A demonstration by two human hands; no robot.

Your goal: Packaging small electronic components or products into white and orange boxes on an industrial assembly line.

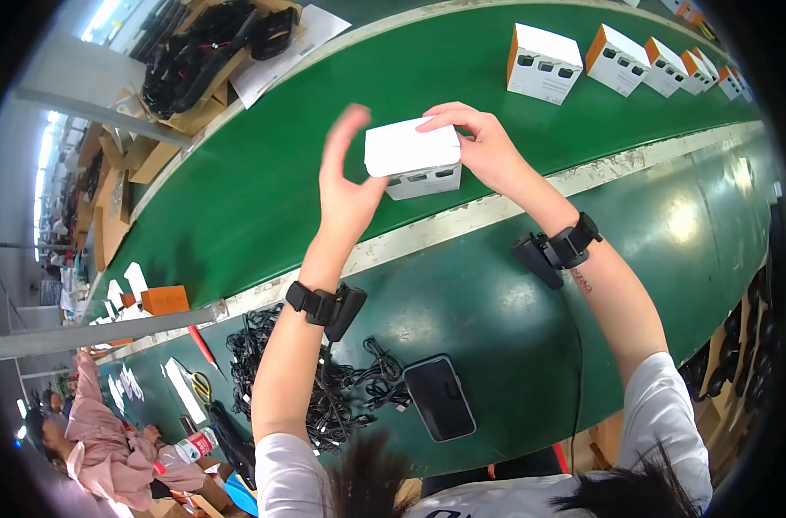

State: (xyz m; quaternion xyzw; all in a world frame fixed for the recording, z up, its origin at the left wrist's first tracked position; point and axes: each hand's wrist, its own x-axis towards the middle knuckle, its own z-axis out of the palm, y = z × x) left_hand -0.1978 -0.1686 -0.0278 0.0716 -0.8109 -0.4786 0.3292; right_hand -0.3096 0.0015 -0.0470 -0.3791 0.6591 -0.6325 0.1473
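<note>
Head cam: small white box (413,158) sits at centre-top of frame, held up above the green conveyor belt (263,173). My right hand (479,147) grips its right end, fingers curled over the top edge, thumb underneath. Left hand (348,177) is open, fingers spread, palm touching or just off the box's left end; can't tell if there's contact. Box's long axis runs left-right across the frame, betw. both hands, slightly tilted. Right hand is the one carrying it. Row of similar white-and-orange boxes (544,62) stands on the belt at upper right, well apart. Black cable pile (324,380) and a dark phone (439,398) lie on the bench at lower centre, near my left forearm.
</note>
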